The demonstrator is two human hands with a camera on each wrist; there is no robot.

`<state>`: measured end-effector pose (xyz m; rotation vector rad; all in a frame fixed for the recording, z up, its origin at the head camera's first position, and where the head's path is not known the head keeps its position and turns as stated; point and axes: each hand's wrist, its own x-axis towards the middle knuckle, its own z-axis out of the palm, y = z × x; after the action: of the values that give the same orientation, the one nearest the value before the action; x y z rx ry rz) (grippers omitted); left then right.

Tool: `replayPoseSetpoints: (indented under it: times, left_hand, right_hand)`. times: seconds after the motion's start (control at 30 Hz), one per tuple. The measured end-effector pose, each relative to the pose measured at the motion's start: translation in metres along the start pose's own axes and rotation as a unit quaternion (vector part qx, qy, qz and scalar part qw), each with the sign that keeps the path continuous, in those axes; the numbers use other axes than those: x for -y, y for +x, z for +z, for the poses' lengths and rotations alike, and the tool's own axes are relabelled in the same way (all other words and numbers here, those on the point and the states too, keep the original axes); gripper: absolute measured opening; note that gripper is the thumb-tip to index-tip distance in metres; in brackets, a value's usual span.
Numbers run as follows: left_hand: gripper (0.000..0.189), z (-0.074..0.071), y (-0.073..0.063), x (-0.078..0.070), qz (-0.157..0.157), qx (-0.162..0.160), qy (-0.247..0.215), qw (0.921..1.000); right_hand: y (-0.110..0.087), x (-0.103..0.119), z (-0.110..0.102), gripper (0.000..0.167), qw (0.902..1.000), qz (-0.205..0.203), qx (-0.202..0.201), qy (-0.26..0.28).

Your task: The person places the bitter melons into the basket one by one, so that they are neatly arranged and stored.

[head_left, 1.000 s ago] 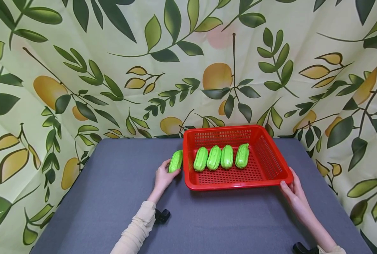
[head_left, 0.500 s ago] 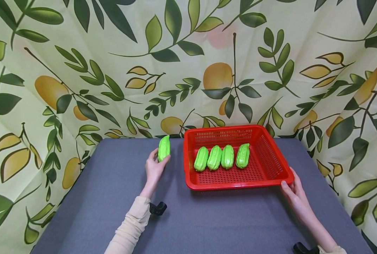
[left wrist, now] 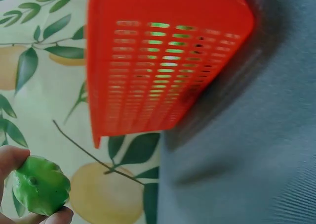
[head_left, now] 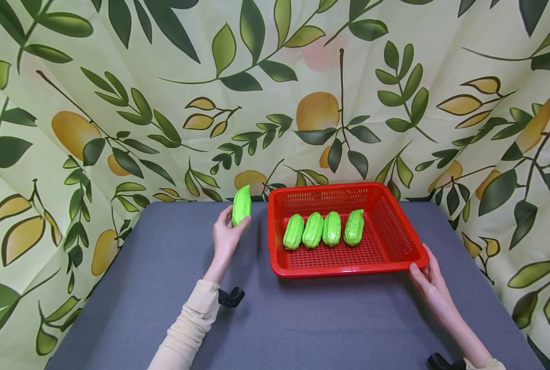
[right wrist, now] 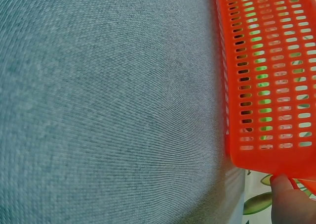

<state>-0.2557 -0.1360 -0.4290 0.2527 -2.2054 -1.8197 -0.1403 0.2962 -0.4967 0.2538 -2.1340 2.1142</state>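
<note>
My left hand grips a bright green, ridged toy vegetable with a pointed tip, raised above the table to the left of the basket. In the left wrist view the vegetable shows its lobed end between thumb and fingers. A red plastic basket with slotted walls stands at the back of the table. Inside it several matching green vegetables lie in a row. My right hand holds the basket's near right corner, its thumb on the rim; in the right wrist view only the thumb shows clearly.
The table has a grey-blue cloth. Behind it and at its sides hangs a curtain printed with leaves and fruit. A black wrist mount sits by the left cuff, another by the right.
My left hand has lifted the green vegetable from beside the basket's left wall, first leftward and up, then slightly higher. The right hand and the basket have stayed put.
</note>
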Motion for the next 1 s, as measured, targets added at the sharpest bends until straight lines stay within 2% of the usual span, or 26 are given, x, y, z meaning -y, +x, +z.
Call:
replayPoseSetpoints:
  times: [0.27,0.63,1.0]
  left_hand:
    - [0.063,0.007,0.004,-0.020,0.023,0.030,-0.031,0.9988]
    - [0.062,0.025,-0.002,-0.044,0.055,0.067,-0.044,0.9952]
    - [0.060,0.043,-0.011,-0.064,0.090,0.119,-0.046,0.9878]
  right_hand:
    - [0.000,-0.002,0.001,0.067,0.9999,-0.008,-0.005,0.013]
    - [0.000,-0.001,0.000,0.068,1.0000,0.008,-0.004,0.004]
    - [0.001,-0.003,0.000,0.067,0.9999,0.003,-0.011,-0.004]
